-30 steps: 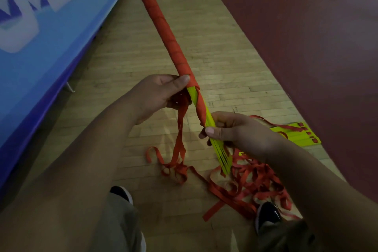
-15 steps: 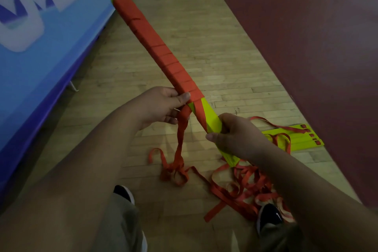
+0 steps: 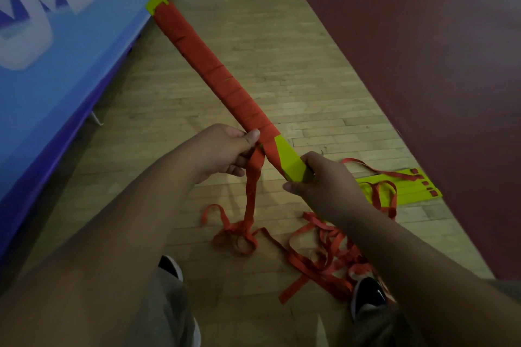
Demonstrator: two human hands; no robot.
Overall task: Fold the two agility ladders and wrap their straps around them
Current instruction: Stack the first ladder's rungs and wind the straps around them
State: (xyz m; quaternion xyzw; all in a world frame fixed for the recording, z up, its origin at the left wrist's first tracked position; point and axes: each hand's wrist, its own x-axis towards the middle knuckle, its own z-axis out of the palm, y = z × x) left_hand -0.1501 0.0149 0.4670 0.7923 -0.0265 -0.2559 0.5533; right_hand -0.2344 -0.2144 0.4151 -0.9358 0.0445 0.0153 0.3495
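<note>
Pale wooden floorboards (image 3: 253, 65) run between a blue banner (image 3: 56, 65) and a dark red surface (image 3: 423, 65). On the left hand (image 3: 222, 151) the thumb lies flat on the newest red turn. The other fingers curl beneath and seem to pinch the strap (image 3: 251, 191) where it leaves the wrap, though shadow hides the contact. The right hand (image 3: 324, 186) closes its fingers round the bare yellow end of the first ladder (image 3: 214, 73). It slants up and away, bound in red along nearly its whole length. From the left hand the strap hangs to a loose tangle (image 3: 332, 245) on the floor near the shoes (image 3: 369, 296). The second ladder (image 3: 394, 186) lies folded flat beyond the right hand, not yet wrapped. To wrap well, pull each turn taut, overlap it slightly and pin it with the thumb. Let the right hand roll the bundle, and shake the slack clear of knots.
</note>
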